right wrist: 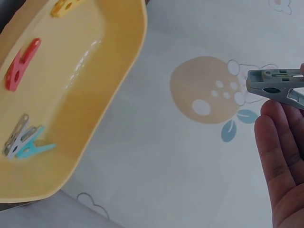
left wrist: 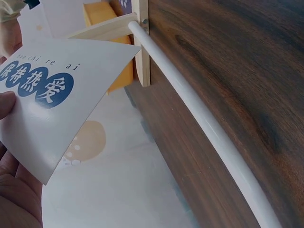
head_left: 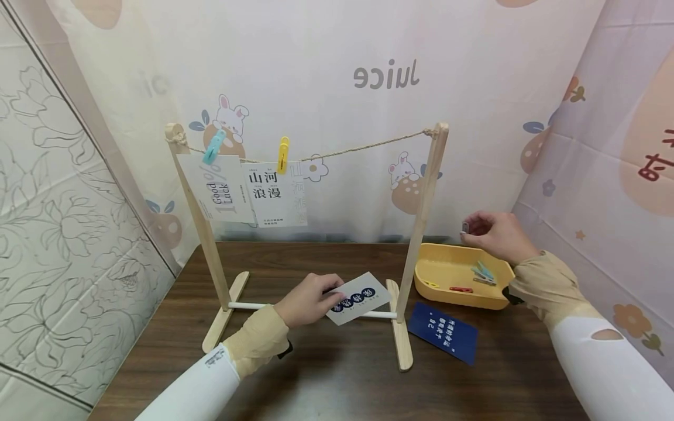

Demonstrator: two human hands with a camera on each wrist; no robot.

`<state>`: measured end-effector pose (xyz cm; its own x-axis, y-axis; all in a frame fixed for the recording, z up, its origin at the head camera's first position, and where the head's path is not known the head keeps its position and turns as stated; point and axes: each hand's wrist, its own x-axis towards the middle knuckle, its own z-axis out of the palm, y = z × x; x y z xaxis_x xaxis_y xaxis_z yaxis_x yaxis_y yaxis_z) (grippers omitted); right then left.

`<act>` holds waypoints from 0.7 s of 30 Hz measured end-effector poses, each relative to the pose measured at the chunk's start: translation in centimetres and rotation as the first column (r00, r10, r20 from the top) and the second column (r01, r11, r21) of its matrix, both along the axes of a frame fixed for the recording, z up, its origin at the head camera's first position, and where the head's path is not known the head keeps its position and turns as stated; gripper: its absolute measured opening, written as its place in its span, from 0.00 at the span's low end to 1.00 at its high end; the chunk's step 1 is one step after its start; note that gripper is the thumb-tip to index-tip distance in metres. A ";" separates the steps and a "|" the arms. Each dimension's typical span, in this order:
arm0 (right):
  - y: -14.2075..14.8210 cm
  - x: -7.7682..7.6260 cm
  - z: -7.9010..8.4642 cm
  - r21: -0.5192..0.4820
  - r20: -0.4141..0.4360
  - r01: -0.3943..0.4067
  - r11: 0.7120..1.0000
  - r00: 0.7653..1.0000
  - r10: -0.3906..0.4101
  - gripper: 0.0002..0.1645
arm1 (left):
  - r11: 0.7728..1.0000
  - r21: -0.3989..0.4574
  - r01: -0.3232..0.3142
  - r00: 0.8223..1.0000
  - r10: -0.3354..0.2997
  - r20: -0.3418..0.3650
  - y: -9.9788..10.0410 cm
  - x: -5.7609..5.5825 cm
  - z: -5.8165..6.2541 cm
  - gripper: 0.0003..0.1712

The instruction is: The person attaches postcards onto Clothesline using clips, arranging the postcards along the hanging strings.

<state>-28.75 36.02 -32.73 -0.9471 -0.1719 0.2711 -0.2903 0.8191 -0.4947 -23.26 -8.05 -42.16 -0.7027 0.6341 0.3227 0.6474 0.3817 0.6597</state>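
My left hand [head_left: 312, 299] pinches a white card [head_left: 363, 299] with dark blue circles and white characters, tilted in front of the rack's right post. In the left wrist view the thumb lies on the card's printed face. My right hand [head_left: 497, 235] pinches a grey clothespin [right wrist: 273, 84] above the back of the yellow tray [head_left: 447, 297]. On the twine [head_left: 363, 148] hang two cards: a "Good Luck" card [head_left: 218, 190] under a light-blue clothespin [head_left: 214, 146], and a white card with black characters [head_left: 279, 204] under a yellow clothespin [head_left: 283, 155].
The tray holds several clothespins, including a red clothespin [right wrist: 21, 66]. A dark blue card [head_left: 444, 333] lies on the brown table [head_left: 326, 374], in front of the tray. The wooden rack's right post [head_left: 423, 216] stands between the hands, and a white bar [left wrist: 199, 116] joins its feet.
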 end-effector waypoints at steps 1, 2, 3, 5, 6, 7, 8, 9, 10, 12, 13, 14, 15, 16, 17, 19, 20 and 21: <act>-0.1 0.1 0.1 -0.002 -0.013 -0.001 1.000 1.000 0.001 0.19 | 1.000 0.017 -0.003 1.000 0.003 -0.001 0.0 0.0 0.0 0.02; -0.2 0.1 0.1 -0.002 -0.028 -0.003 1.000 1.000 0.003 0.19 | 0.999 0.032 -0.007 1.000 0.007 0.000 0.0 -0.1 -0.1 0.02; -0.3 0.2 0.2 -0.003 -0.041 -0.006 1.000 0.999 0.006 0.18 | 0.999 0.046 -0.010 1.000 0.010 0.002 0.0 -0.1 -0.1 0.02; -0.5 0.3 0.4 -0.007 -0.061 -0.013 1.000 0.998 0.012 0.17 | 0.998 0.067 -0.018 1.000 0.018 0.000 0.1 -0.2 -0.1 0.02; -0.6 0.4 0.5 -0.011 -0.068 -0.016 1.000 0.998 0.015 0.17 | 0.997 0.077 -0.020 1.000 0.020 0.001 0.1 -0.3 -0.1 0.02; -0.7 0.5 0.6 -0.015 -0.073 -0.020 1.000 0.997 0.018 0.16 | 0.996 0.087 -0.022 1.000 0.022 0.005 0.1 -0.3 0.0 0.02; -0.8 0.6 0.7 -0.017 -0.078 -0.022 1.000 0.997 0.020 0.16 | 0.995 0.096 -0.023 1.000 0.023 0.004 0.1 -0.3 0.0 0.02; -0.9 0.6 0.8 -0.019 -0.081 -0.023 1.000 0.996 0.022 0.16 | 0.994 0.107 -0.024 1.000 0.024 0.004 0.2 -0.3 0.0 0.02; -1.0 0.7 0.9 -0.022 -0.083 -0.025 0.999 0.996 0.023 0.15 | 0.993 0.116 -0.024 1.000 0.023 0.003 0.2 -0.4 0.0 0.02; -1.2 0.9 1.1 -0.028 -0.091 -0.029 0.999 0.996 0.026 0.15 | 0.990 0.139 -0.025 1.000 0.025 0.007 0.2 -0.5 0.0 0.02; -1.3 1.0 1.3 -0.033 -0.100 -0.034 0.999 0.995 0.031 0.15 | 0.988 0.150 -0.027 1.000 0.027 0.007 0.1 -0.6 0.0 0.02; -1.4 1.1 1.4 -0.038 -0.110 -0.040 0.998 0.993 0.036 0.15 | 0.987 0.161 -0.030 1.000 0.029 0.011 0.1 -0.6 0.0 0.02; -1.5 1.2 1.5 -0.044 -0.118 -0.046 0.998 0.992 0.041 0.15 | 0.985 0.171 -0.033 0.999 0.031 0.017 0.1 -0.7 0.0 0.02; -1.6 1.3 1.6 -0.049 -0.127 -0.052 0.997 0.991 0.046 0.15 | 0.982 0.183 -0.036 0.999 0.032 0.025 0.1 -0.7 0.0 0.02; -1.7 1.4 1.7 -0.051 -0.135 -0.057 0.997 0.990 0.049 0.15 | 0.980 0.193 -0.040 0.999 0.035 0.028 0.1 -0.8 0.0 0.02; -1.9 1.5 1.9 -0.058 -0.146 -0.066 0.996 0.988 0.057 0.15 | 0.976 0.212 -0.046 0.999 0.039 0.034 0.1 -0.8 0.0 0.02; -2.0 1.6 2.0 -0.059 -0.146 -0.066 0.996 0.988 0.057 0.15 | 0.974 0.220 -0.050 0.998 0.043 0.037 0.0 -0.9 0.0 0.02; -2.1 1.7 2.1 -0.061 -0.145 -0.065 0.996 0.988 0.055 0.15 | 0.972 0.227 -0.054 0.998 0.047 0.038 0.0 -0.9 0.0 0.03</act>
<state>-27.05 33.95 -30.66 -0.8863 -0.2047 0.4155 -0.4096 0.7653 -0.4966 -24.14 -8.02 -42.14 -0.7445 0.5097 0.4312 0.6078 0.2503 0.7536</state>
